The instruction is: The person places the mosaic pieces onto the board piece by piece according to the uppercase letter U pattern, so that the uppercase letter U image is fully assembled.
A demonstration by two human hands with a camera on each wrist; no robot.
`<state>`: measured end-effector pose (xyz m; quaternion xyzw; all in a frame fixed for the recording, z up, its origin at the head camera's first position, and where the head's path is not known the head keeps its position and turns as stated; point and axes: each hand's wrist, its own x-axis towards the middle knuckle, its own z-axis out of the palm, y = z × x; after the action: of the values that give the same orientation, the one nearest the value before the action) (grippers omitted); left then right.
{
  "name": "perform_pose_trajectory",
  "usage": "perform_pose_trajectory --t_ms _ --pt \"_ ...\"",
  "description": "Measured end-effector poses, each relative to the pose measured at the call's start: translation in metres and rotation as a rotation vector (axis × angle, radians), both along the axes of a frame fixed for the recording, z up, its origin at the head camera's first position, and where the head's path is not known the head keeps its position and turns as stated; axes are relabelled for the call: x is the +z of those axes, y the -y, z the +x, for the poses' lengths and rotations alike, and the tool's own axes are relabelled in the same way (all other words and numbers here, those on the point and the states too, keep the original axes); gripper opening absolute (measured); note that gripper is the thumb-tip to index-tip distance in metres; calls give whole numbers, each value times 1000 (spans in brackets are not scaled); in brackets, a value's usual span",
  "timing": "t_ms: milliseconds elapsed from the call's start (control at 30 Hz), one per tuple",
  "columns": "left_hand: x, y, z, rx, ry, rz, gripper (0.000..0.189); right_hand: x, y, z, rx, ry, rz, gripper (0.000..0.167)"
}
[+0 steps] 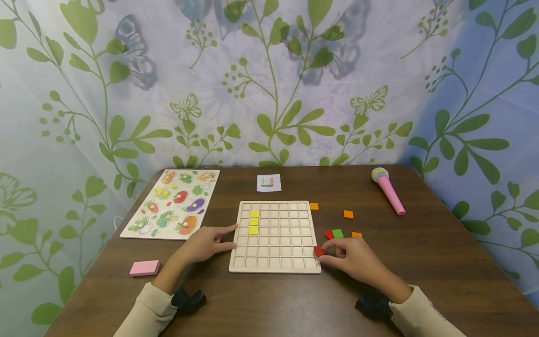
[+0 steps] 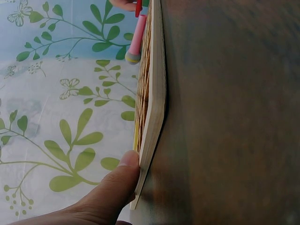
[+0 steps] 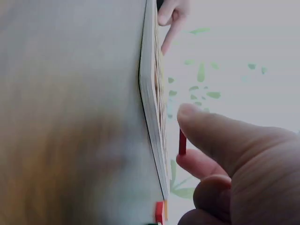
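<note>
A wooden grid board lies mid-table, with a column of three yellow square tiles in its upper left cells. My left hand touches the board's left edge with outstretched thumb and forefinger. In the left wrist view the thumb presses that edge. Between thumb and forefinger, my right hand pinches a red tile at the board's right edge. The right wrist view shows this red tile edge-on between the fingertips.
Right of the board lie a red tile, a green tile and several orange tiles. A small pattern card sits behind the board. Farther out are a vegetable puzzle board, a pink block and a toy microphone.
</note>
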<state>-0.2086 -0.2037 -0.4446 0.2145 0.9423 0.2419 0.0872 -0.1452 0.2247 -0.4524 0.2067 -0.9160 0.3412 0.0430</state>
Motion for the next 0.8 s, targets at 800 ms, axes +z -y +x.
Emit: perform_pose_trajectory --t_ms 800 --pt "-1 1 0 9 6 8 64 7 25 -1 1 -16 3 24"
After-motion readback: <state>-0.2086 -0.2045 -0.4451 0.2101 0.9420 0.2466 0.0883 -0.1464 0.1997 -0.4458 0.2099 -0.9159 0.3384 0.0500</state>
